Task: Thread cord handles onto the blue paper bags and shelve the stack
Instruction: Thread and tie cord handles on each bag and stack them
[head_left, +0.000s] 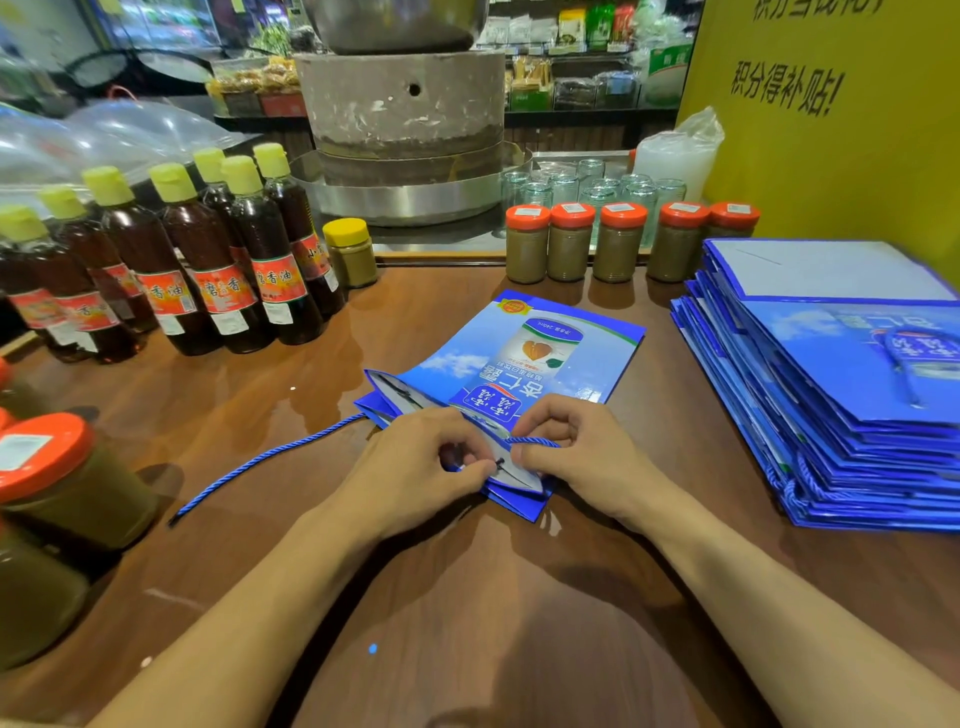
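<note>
Hard to see the actual hole in the bag, since both sets of fingers bunch right over the near edge of the flat blue paper bag (524, 364) and cover it. The left hand (415, 462) has thumb and forefinger pressed together on what looks like a small dark cord tip at the bag's edge, and the right hand (576, 447) is pinching a short loop of blue cord (535, 441) just above that same edge, though how the cord passes through the paper is blocked from view. A second blue cord (260, 460) trails off to the left across the wooden table (467, 597), its far end tucked against the bag's corner. The bag lies mid-table with its print upside down to the camera. At right sits a stack of blue bags (831, 405), cut off by the frame edge. Brown bottles with yellow caps (208, 260) line the left, jars with orange lids (618, 244) stand behind the bag, and more orange-lidded jars at the near left are cropped and blurry. Behind all that is a stone mill (405, 104) in a metal tray, empty glass jars, a yellow wall with writing, and shop shelves too blurred to read.
</note>
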